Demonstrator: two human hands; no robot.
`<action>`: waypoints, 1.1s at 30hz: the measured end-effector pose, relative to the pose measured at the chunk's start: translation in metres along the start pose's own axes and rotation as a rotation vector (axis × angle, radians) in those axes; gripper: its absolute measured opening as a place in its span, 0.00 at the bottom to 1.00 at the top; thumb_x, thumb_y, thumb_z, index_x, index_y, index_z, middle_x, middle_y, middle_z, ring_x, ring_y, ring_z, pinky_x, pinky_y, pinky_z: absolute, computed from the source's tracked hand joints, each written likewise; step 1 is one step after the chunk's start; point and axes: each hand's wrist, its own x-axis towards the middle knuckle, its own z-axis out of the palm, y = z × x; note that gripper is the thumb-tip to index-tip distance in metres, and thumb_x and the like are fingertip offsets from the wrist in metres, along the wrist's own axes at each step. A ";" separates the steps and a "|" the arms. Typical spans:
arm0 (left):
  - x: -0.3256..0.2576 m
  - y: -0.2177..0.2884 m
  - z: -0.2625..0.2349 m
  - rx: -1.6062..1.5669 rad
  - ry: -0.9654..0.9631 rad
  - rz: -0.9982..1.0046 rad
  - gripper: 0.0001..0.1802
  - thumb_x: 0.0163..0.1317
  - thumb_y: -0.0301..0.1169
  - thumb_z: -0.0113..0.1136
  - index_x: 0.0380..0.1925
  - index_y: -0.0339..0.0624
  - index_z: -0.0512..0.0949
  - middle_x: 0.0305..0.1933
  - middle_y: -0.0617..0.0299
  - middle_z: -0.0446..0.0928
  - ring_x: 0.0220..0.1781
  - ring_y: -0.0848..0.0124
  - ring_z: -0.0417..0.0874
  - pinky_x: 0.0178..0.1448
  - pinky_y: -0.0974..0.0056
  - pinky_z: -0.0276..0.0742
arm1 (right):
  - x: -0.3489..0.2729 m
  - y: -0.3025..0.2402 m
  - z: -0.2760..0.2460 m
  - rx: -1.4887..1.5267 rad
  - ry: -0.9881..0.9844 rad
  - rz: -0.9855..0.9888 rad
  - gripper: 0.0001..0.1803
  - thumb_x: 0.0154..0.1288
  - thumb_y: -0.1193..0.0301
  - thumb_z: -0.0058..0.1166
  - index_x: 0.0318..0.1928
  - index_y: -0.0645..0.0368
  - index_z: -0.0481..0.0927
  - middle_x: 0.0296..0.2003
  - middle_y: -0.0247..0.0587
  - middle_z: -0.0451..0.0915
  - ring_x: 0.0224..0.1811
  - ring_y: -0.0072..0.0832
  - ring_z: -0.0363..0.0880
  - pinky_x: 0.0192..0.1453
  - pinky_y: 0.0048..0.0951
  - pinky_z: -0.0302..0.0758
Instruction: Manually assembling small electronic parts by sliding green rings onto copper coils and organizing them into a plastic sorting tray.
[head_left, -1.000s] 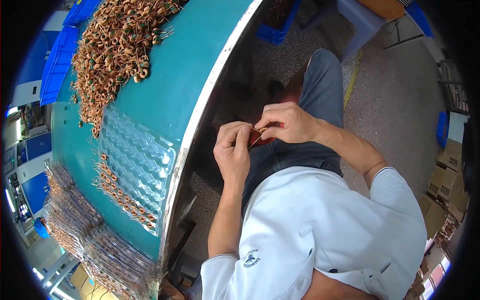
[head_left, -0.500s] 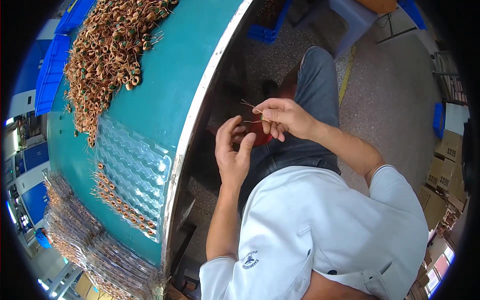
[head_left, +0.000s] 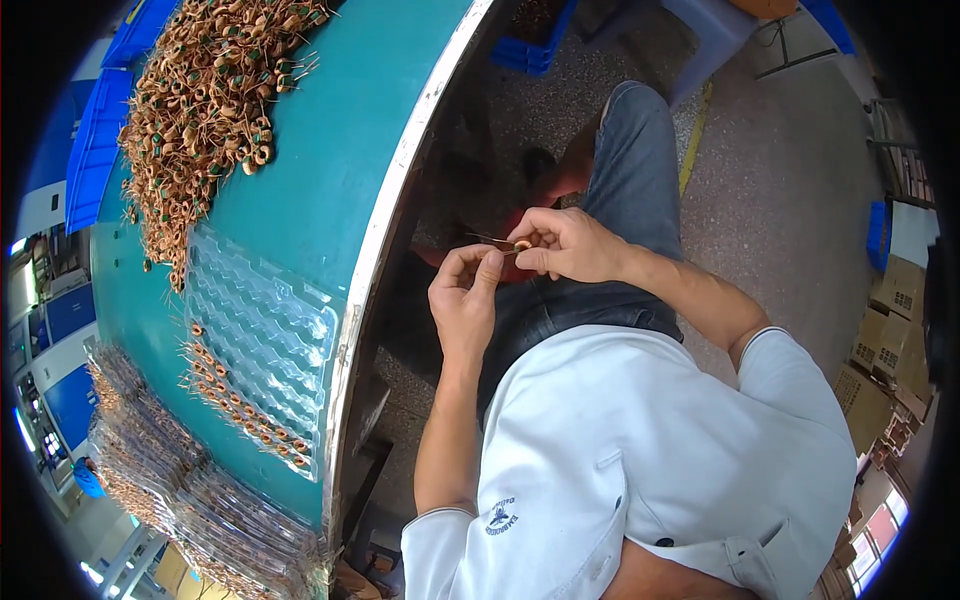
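Over my lap, my right hand (head_left: 572, 246) pinches a small copper-wound ring coil (head_left: 522, 245) between thumb and fingers. Thin wire leads stick out from the coil to the left. My left hand (head_left: 466, 290) has its thumb and forefinger pressed together on one of these leads. On the green table, a clear plastic tray (head_left: 262, 305) with wavy rows lies beside my left arm. A line of similar coils (head_left: 240, 405) fills its near-left edge, their leads pointing outward.
A large heap of coils (head_left: 205, 110) covers the far part of the green table (head_left: 330, 130). Stacked filled trays (head_left: 200, 490) stand at the near left. Blue bins (head_left: 98, 150) line the left side. The table's pale edge (head_left: 385, 215) runs just left of my hands. Cartons (head_left: 880, 350) stand far right.
My left hand has closed from spread fingers into a pinch on a lead. My right hand has turned slightly, and the coil now shows at its fingertips.
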 end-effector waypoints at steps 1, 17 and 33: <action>0.000 -0.004 0.001 -0.020 0.000 -0.010 0.08 0.65 0.30 0.65 0.37 0.35 0.81 0.32 0.66 0.80 0.34 0.80 0.77 0.40 0.75 0.73 | -0.001 0.004 0.000 -0.037 0.028 -0.041 0.12 0.67 0.68 0.60 0.44 0.64 0.78 0.28 0.37 0.80 0.24 0.19 0.78 0.26 0.21 0.75; 0.009 -0.013 0.018 -0.045 0.050 0.003 0.08 0.65 0.28 0.64 0.37 0.33 0.82 0.30 0.66 0.80 0.31 0.81 0.75 0.36 0.76 0.72 | 0.004 0.028 0.002 0.219 0.186 0.003 0.09 0.66 0.75 0.59 0.44 0.66 0.78 0.31 0.37 0.80 0.27 0.18 0.79 0.26 0.18 0.77; 0.013 0.010 0.009 0.150 0.013 0.053 0.06 0.64 0.27 0.65 0.34 0.35 0.81 0.32 0.67 0.79 0.32 0.81 0.76 0.37 0.75 0.72 | 0.005 0.012 0.006 -0.024 0.166 -0.055 0.10 0.64 0.74 0.62 0.41 0.67 0.78 0.26 0.35 0.79 0.24 0.16 0.76 0.24 0.18 0.73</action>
